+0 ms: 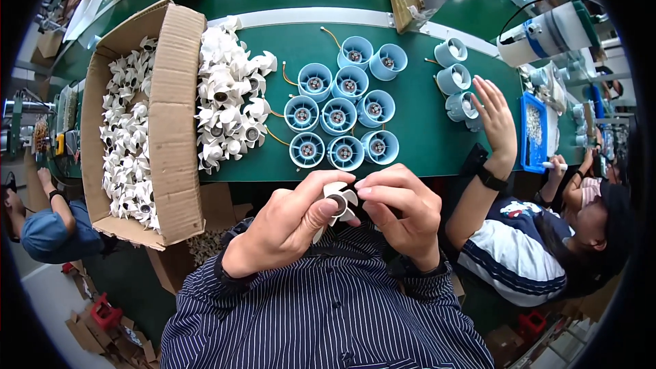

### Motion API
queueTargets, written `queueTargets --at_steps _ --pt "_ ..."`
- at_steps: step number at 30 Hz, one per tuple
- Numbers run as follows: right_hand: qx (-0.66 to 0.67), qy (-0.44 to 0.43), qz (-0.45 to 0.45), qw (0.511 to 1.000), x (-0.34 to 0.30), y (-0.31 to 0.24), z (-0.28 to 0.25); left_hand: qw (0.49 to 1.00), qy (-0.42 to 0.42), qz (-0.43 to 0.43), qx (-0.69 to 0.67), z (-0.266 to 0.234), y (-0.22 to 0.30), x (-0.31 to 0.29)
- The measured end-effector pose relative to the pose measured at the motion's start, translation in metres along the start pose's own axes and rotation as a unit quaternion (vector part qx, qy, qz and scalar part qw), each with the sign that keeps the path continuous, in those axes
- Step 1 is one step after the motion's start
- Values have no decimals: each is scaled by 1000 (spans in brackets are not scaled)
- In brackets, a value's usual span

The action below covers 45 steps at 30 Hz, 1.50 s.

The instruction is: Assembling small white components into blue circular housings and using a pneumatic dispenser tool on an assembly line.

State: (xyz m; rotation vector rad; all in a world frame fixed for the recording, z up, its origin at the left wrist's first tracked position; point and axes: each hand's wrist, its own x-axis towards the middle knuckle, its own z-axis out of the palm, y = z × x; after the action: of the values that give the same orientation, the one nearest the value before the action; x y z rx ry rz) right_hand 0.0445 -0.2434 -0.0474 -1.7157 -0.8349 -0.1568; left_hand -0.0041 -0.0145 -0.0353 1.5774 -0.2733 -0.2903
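A white fan impeller [349, 196] with curved blades and a round hub is in my left hand [290, 222], pinched between thumb and fingers in front of my chest. Close against its blades, my right hand [403, 208] has its fingers curled together; whether these grip a blade or something small is hidden. Just beyond my hands, several light-blue round fan housings [337, 116] stand grouped on the green table [410, 147], dark motor centres facing up, some with thin wires. To their left lies a heap of loose white impellers [229, 92].
A tall cardboard box [179, 123] of more impellers stands left of the heap. At the right, a co-worker's raised hand [497, 119] is beside several blue housings with white centres [453, 78]. Beyond it are a blue tray [531, 133] and a white cylindrical device [547, 34].
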Motion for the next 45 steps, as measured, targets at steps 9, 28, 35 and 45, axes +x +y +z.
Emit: queueTargets --at_steps 9,28,35,45 --pt "-64 28 -71 995 -6 7 6 998 24 -44 -34 12 -2 2" --pt "-179 39 311 933 7 32 -23 984 -20 54 167 17 -18 1" --pt "-187 35 309 932 7 32 -23 970 51 90 221 15 -19 6" --pt "-253 36 239 937 16 29 -16 966 69 104 226 12 -20 13"
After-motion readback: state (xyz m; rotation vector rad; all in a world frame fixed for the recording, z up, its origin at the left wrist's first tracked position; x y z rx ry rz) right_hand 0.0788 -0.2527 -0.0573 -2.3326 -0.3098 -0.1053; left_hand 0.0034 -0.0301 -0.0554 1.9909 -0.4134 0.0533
